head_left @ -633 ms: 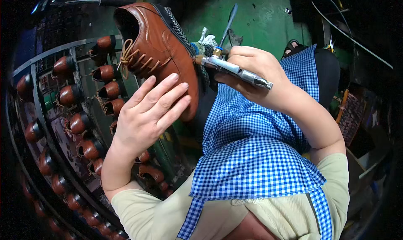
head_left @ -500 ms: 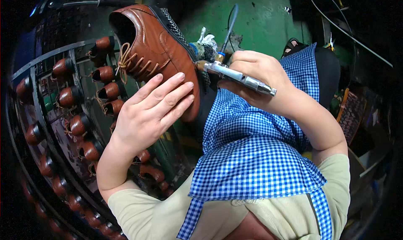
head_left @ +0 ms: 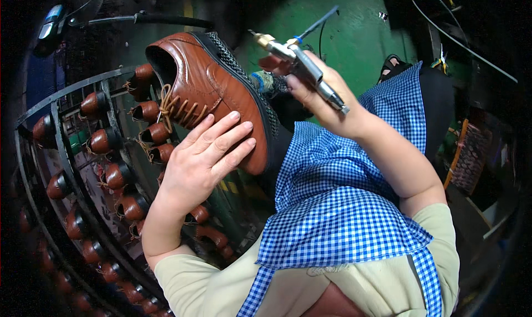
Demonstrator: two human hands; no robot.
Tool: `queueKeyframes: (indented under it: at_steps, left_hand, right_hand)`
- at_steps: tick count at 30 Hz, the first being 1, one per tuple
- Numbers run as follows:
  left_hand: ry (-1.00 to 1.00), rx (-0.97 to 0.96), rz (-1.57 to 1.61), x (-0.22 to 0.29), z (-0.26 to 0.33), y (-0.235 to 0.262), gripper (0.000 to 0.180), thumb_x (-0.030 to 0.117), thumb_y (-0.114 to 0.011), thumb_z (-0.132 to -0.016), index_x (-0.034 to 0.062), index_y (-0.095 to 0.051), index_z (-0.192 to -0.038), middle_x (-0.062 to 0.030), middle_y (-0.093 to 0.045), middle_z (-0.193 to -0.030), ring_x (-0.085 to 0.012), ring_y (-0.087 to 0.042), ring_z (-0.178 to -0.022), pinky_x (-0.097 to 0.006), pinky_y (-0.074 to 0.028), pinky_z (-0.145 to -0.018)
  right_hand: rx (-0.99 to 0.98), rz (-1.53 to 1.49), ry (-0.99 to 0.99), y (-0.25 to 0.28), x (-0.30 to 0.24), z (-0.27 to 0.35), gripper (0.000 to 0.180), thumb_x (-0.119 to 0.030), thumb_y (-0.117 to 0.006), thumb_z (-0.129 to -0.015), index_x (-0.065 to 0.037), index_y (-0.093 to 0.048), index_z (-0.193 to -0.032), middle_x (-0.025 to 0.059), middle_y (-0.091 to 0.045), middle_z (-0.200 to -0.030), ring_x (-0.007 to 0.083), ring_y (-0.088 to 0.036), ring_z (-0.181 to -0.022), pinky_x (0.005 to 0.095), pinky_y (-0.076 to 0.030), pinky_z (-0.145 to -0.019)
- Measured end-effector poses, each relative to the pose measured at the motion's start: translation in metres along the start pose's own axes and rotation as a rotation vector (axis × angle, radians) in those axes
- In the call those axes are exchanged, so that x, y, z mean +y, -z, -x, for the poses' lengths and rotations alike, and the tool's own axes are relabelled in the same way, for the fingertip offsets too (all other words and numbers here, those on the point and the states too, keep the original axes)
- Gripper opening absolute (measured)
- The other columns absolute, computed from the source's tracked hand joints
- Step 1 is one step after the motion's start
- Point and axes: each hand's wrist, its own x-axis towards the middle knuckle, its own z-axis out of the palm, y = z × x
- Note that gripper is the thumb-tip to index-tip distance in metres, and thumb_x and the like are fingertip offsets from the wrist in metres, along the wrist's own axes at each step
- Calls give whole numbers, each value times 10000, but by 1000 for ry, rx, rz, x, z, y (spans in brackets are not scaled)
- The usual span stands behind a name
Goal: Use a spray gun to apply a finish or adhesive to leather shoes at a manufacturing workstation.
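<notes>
A glossy brown leather lace-up shoe (head_left: 226, 84) with a black sole and light brown laces is tilted, its toe toward me. My left hand (head_left: 200, 164) holds it near the toe, fingers extended along the upper. The thumb is hidden. My right hand (head_left: 328, 92) is closed around a silver spray gun (head_left: 303, 67) with a brass nozzle and a hose at its top. The nozzle points up and left, apart from the shoe. A wrapped greyish-green object (head_left: 266, 82) shows partly behind the sole.
On my left stands a curved dark metal rack (head_left: 65, 129) with rows of similar brown shoes (head_left: 105, 141). A blue-and-white checked apron (head_left: 343, 223) covers my lap. The floor (head_left: 354, 31) is green. A black bar (head_left: 172, 21) crosses beyond the shoe; a cable (head_left: 465, 45) runs at far right.
My right hand has drawn the spray gun up and away from the shoe's sole edge and turned its nozzle upward. My left hand stays on the shoe. The view has shifted slightly.
</notes>
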Motion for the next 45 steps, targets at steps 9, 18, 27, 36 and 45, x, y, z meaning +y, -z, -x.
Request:
queueKeyframes:
  at_steps: [9,18,27,36,45]
  left_hand:
    - [63,-13,131,-2,3,-3,471,131,-702,-800,194,-651,-1263,-29,-588,-1388,-283,-517,-1335,-499,-405,-1107]
    - [50,12,184,-8,5,-5,430,138,-715,-802,177,-666,-1227,-35,-604,-1356,-291,-535,-1315,-517,-416,-1095]
    - [79,22,213,-3,18,-6,488,130,-756,-752,183,-658,-1228,-46,-608,-1355,-312,-527,-1321,-520,-395,-1109]
    - [96,13,195,-2,18,-2,372,129,-667,-826,176,-692,-1194,-16,-622,-1331,-261,-542,-1309,-504,-441,-1077]
    - [120,38,219,2,20,-4,428,110,-698,-797,180,-680,-1219,-19,-614,-1340,-269,-541,-1309,-507,-436,-1082]
  right_hand:
    - [-23,98,264,-35,17,-15,312,-188,-646,-926,-17,-528,-1160,195,-561,-1098,381,-579,-1013,433,-478,-888]
    - [3,261,265,-36,7,14,407,-202,-753,-824,-24,-519,-1106,200,-573,-1118,410,-580,-984,453,-492,-840]
    - [183,174,-31,-13,17,26,278,-92,-657,-897,2,-496,-1104,218,-560,-1056,432,-605,-891,459,-505,-764]
    - [126,297,-39,-53,111,15,334,-246,-664,-946,-43,-476,-1134,196,-579,-1025,411,-629,-918,448,-505,-770]
    - [235,130,-208,-59,13,-6,545,-449,-741,-867,2,-508,-1067,204,-654,-860,377,-676,-778,434,-528,-678]
